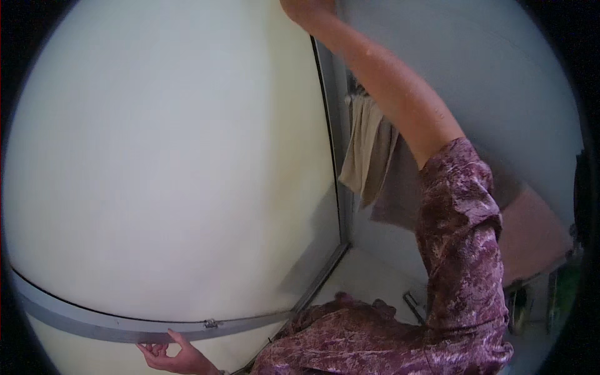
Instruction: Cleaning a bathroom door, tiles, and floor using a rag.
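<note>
My left hand [178, 358] is at the lower left, at a grey metal rail [112, 326]. Its thumb lies on the rail's face and the fingers bend against the rail's lower edge. A small metal catch [213, 324] sits on the rail a little to the right of the thumb. The rail borders a large pale, frosted-looking panel [169, 169]. My right arm reaches up across the view in a crushed-velvet mauve sleeve. At the top edge my right hand [307, 9] is beside the panel's upright grey frame [331, 112]; its fingers are cut off by the picture's edge.
Beige towels [364, 147] hang just right of the upright frame, behind my right arm. A pinkish cloth [534, 234] hangs farther right against a grey wall [512, 94]. Dark and green items [565, 287] are at the lower right edge, too dim to make out.
</note>
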Motion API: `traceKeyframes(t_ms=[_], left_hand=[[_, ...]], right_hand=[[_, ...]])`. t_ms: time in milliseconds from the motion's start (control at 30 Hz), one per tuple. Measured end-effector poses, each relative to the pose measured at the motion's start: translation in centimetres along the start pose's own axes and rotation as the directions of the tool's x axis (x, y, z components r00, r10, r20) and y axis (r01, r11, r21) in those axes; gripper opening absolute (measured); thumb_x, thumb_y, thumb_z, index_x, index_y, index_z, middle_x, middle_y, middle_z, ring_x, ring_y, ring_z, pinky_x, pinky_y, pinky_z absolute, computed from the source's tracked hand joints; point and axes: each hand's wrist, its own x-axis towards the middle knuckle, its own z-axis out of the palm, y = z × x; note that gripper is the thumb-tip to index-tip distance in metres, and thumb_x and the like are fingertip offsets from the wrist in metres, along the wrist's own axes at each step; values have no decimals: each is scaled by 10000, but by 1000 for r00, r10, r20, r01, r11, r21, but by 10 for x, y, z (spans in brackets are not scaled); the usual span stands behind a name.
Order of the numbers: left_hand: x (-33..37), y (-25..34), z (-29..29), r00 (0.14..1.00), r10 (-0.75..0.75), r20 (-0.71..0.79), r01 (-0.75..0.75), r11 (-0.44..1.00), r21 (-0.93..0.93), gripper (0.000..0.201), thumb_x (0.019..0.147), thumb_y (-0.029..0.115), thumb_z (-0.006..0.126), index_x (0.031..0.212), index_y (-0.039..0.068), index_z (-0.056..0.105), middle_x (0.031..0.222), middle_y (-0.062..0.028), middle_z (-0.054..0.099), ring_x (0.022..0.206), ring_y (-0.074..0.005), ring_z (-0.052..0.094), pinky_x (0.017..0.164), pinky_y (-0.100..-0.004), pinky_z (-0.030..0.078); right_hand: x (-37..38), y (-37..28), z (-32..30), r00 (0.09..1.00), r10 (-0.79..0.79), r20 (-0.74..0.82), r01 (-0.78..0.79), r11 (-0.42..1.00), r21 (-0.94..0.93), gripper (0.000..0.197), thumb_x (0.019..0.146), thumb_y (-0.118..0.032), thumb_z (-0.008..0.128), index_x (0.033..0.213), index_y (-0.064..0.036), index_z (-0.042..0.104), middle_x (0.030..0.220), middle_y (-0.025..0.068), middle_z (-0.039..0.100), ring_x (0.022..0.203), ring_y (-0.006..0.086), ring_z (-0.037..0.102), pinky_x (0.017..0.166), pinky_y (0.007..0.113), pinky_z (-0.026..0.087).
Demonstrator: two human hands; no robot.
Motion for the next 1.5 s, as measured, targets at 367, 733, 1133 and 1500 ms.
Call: traceKeyframes(t_ms=[367, 733, 1133, 1500], left_hand=[[105, 126, -223, 956, 105, 274, -55, 982, -183, 738, 756, 42, 625, 1410, -25, 289, 1327, -214, 336, 1050, -305, 494, 897, -412, 472], [168, 187, -398, 886, 368, 282, -245, 888, -389, 690, 788, 130, 598, 1384, -49, 300, 1429, -253, 243, 1243, -386, 401, 973, -492, 436], [149, 164, -396, 943, 271, 194, -128, 832, -540, 707, 788, 302, 649, 1353, -16, 366, 1444, -192, 275, 1268, -350, 372, 1011, -496, 400], [158, 187, -425, 870, 475, 133, -213, 604, -768, 579, 845, 243, 634, 1307, -40, 428, 1434, -250, 251, 1276, -373, 389, 1021, -486, 406]], right_hand=[[-84, -28, -66, 919, 370, 137, -389, 907, 159, 415, 899, -234, 520, 1249, -14, 493, 1416, 182, 331, 1242, 437, 346, 1040, 516, 291], [-102, 18, -291, 508, 795, 330, -799, 579, -164, 483, 905, -260, 514, 1239, 87, 471, 1301, 300, 435, 1235, 440, 386, 1051, 472, 304], [-338, -138, -442, -692, 209, 691, -486, -843, -232, 409, 922, -313, 466, 1151, 14, 552, 1142, 160, 602, 989, 304, 608, 877, 460, 490], [-276, -84, -714, -480, 277, 832, -259, -951, 167, 420, 918, -358, 466, 1157, -35, 587, 1084, 148, 648, 952, 314, 632, 838, 480, 508]])
